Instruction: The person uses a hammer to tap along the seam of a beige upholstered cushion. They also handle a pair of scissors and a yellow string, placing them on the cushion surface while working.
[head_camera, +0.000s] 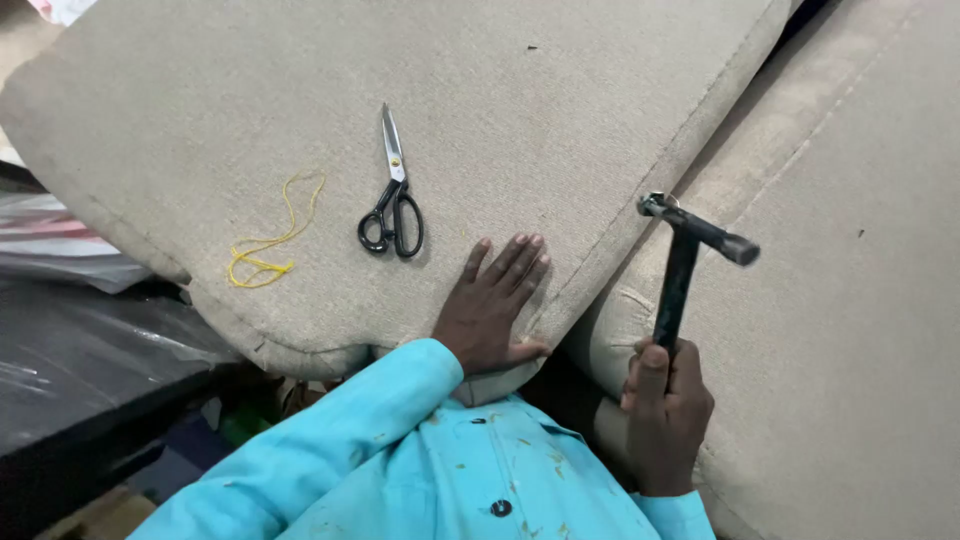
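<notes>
Beige cushion (500, 110) bears scissors (392, 205), yellow thread (270, 240), flat-fingered left hand (490, 310); right hand (665, 410) grips hammer (685, 270).

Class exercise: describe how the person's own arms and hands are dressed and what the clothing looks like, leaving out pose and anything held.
Both hands are bare: the left hand and right hand wear no gloves or rings that show. The arms wear long turquoise sleeves of a buttoned shirt with dark buttons and small yellowish flecks and smudges.

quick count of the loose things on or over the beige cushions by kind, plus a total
scissors, black-handled, lying on the cushion: 1
hammer, black, held in the right hand: 1
yellow string: 1
total: 3
</notes>
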